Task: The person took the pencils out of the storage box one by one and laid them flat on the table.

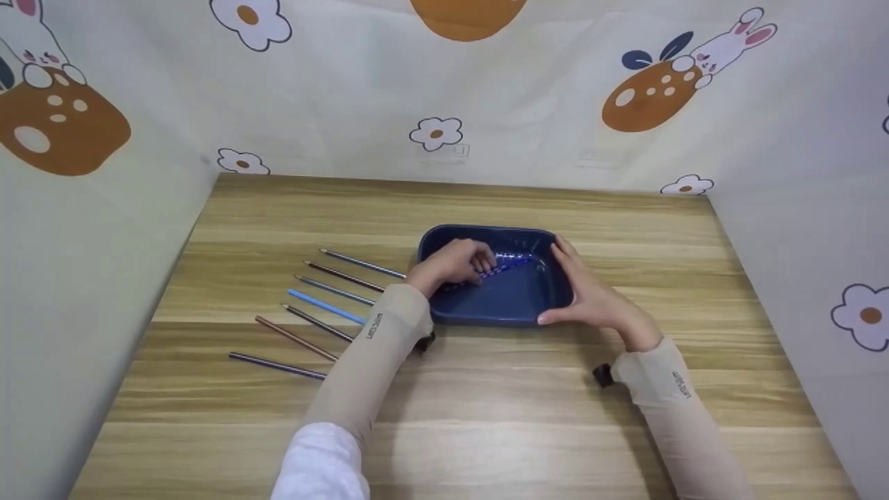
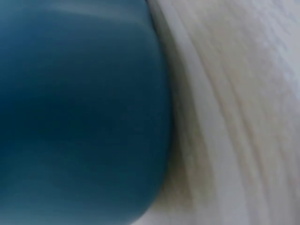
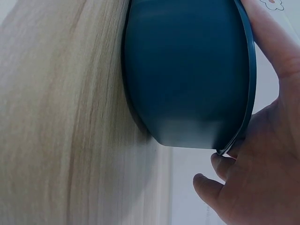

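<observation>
A dark blue plastic basin [image 1: 496, 321] stands on the table. Inside it lies a shiny blue patterned pencil [image 1: 514, 264], slanting up to the right. My left hand [image 1: 458, 262] reaches over the basin's left rim, its curled fingers and thumb around the lower end of this pencil. With thumb at the front and fingers at the back, my right hand [image 1: 590, 292] grips the basin's right rim. In the right wrist view, the right hand [image 3: 267, 159] holds the rim from outside. Only the basin's outer wall [image 2: 84, 103] shows in the left wrist view, with the left hand hidden.
Left of the basin, several pencils lie side by side in a slanted row, among them a light blue pencil [image 1: 323, 305], a reddish-brown pencil [image 1: 295, 337] and a dark blue pencil [image 1: 274, 365]. My left sleeve covers some of their ends. Printed cloth walls [image 1: 347, 104] enclose the wooden table [image 1: 500, 417].
</observation>
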The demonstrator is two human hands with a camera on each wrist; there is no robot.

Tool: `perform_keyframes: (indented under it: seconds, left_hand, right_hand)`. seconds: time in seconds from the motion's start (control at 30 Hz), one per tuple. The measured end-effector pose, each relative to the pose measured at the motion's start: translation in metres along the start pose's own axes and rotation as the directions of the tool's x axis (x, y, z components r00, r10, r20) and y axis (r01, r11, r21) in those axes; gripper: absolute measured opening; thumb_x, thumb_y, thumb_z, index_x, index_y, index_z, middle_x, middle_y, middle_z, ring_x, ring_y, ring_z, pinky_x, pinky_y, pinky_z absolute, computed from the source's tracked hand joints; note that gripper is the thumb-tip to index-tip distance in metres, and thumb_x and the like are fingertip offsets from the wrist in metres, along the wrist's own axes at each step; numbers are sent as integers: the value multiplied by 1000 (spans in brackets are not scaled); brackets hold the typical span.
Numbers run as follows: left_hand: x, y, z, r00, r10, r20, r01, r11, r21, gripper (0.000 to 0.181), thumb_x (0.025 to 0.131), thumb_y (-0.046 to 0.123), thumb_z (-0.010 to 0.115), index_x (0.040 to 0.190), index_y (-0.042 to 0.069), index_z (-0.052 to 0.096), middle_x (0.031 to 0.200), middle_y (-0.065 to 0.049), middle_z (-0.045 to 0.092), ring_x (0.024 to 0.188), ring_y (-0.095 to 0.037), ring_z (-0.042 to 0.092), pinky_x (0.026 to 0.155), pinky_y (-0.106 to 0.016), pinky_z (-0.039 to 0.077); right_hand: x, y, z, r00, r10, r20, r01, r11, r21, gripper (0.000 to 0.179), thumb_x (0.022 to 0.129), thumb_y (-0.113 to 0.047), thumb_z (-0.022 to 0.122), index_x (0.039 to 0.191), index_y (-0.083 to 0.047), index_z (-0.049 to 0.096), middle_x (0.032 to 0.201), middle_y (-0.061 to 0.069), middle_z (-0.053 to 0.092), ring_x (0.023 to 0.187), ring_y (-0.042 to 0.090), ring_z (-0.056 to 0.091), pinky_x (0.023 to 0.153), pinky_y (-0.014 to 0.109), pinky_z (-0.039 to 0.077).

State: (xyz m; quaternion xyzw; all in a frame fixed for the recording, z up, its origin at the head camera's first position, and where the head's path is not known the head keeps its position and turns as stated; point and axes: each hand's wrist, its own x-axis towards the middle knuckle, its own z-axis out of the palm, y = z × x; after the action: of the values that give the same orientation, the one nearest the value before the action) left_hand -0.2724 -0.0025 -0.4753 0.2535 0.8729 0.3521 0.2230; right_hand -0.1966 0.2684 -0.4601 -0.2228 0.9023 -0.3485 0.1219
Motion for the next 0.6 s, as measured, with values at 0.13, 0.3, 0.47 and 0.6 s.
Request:
perform_keyframes:
  seconds: [0.13,0.3,0.47,0.6]
  left_hand:
    - [1,0,0,1000,4,20,-4,1000,-6,29,81,-8,72,107,5,71,103,-11,73,93,-17,66,83,-24,53]
    - [0,-2,1,999,17,28,-17,1000,0,26,82,-10,67,103,4,73,100,-9,73,91,-18,67,77,-20,51]
    - [0,-3,1,999,36,31,-37,999,29,26,82,-10,63,101,4,72,96,-8,73,91,-19,68,74,-19,51]
    - [-1,-3,2,998,42,35,-43,999,19,25,82,-10,62,100,5,72,95,-7,72,88,-18,67,74,-19,50]
  right_hand:
    - [0,-1,0,1000,-1,-6,1,1000,8,125,69,-35,90,158,2,9,168,18,-5,154,41,0,122,62,12]
    - [0,-1,0,1000,-4,-8,4,1000,13,126,69,-34,90,158,2,10,168,19,-4,154,41,0,122,62,12]
    - [1,0,1,1000,-2,-9,2,1000,4,126,69,-35,90,158,1,10,168,19,-5,154,42,1,122,63,12]
    - [0,-1,1,1000,1,-11,0,1000,12,126,69,-35,90,158,0,10,168,19,-5,154,42,1,121,63,12]
